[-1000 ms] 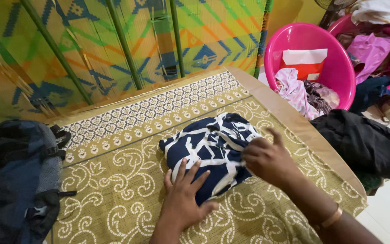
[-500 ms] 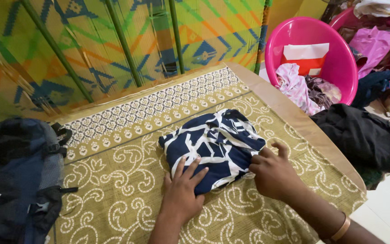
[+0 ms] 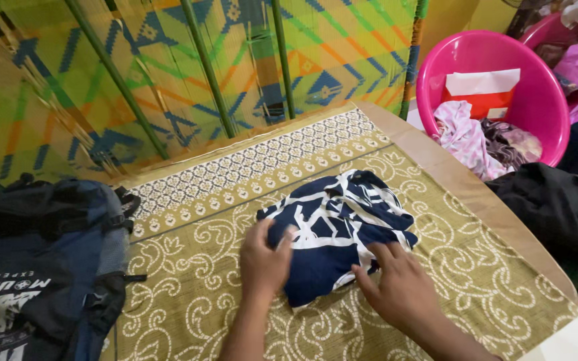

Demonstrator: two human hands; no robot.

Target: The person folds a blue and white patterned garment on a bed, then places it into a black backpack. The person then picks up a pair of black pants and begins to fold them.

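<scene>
view: head camera, looking down
garment: folded navy-blue cloth with white irregular stripes (image 3: 339,230), lies mid-mat, long axis runs near-left to far-right, far end bunched toward the tub
surface: olive-green woven mat with cream scroll pattern (image 3: 188,281), patterned border band along its far edge
left hand: left hand (image 3: 263,262) on the cloth's left edge, fingers curled over it and gripping the fabric
right hand: right hand (image 3: 399,289) lies palm down on the cloth's near-right corner, fingers a little spread, pressing flat, pinching nothing
label: red-and-white rectangular label (image 3: 482,91) on the tub's inner far wall, white on top, red below
container: round bright-pink plastic tub (image 3: 536,107) far right off the mat, holds a crumpled pink-and-white cloth and a darker patterned one
bag: dark blue and black backpack (image 3: 35,261) near left, overlapping the mat's left edge, white print on its front
other: black cloth heap (image 3: 560,210) right of the table, just below the tub
backdrop: green, orange and blue woven mat with green poles (image 3: 168,73)
</scene>
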